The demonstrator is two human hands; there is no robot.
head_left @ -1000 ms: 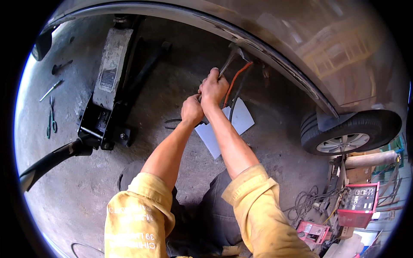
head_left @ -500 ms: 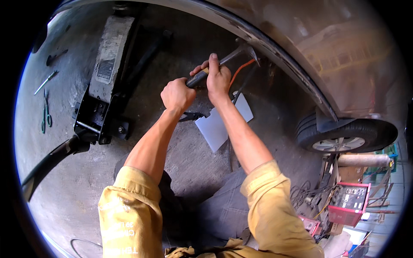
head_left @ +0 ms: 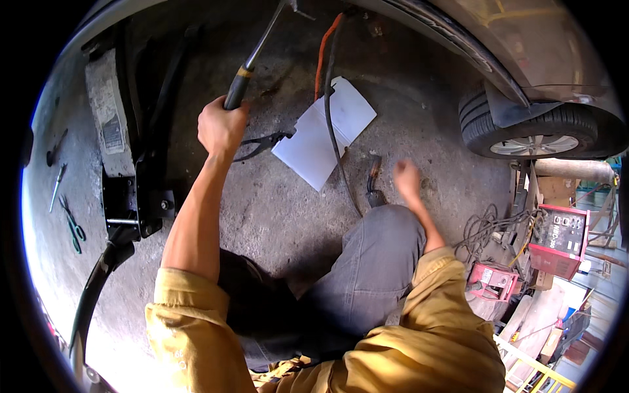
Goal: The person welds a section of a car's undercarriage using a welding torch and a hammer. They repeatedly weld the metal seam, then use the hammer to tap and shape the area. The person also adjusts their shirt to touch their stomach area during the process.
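Note:
My left hand (head_left: 221, 128) is closed round the dark grip of a hammer (head_left: 259, 49). The hammer has a yellow band and a bare metal shaft, and its head reaches the top edge of the view. Past my right knee, my right hand (head_left: 406, 180) is over the floor, its fingers blurred. Just left of that hand lies what looks like a welding torch (head_left: 374, 173), with a bent neck and a dark handle. A folded white sheet (head_left: 318, 141) lies between my hands, a black cable (head_left: 329, 111) across it. Beside the sheet is a black tool (head_left: 262, 143), partly hidden.
At left stands a floor jack (head_left: 108, 118) with a long black handle (head_left: 88, 301). Green-handled scissors (head_left: 72, 226) and a screwdriver-like tool (head_left: 57, 188) lie beyond it. A car body with a wheel (head_left: 524, 128) overhangs the right; a red welding machine (head_left: 557, 239) stands below.
My right hand has let go of the hammer and moved down and right, near the torch. My left hand has moved left and up with the hammer. The view has shifted right.

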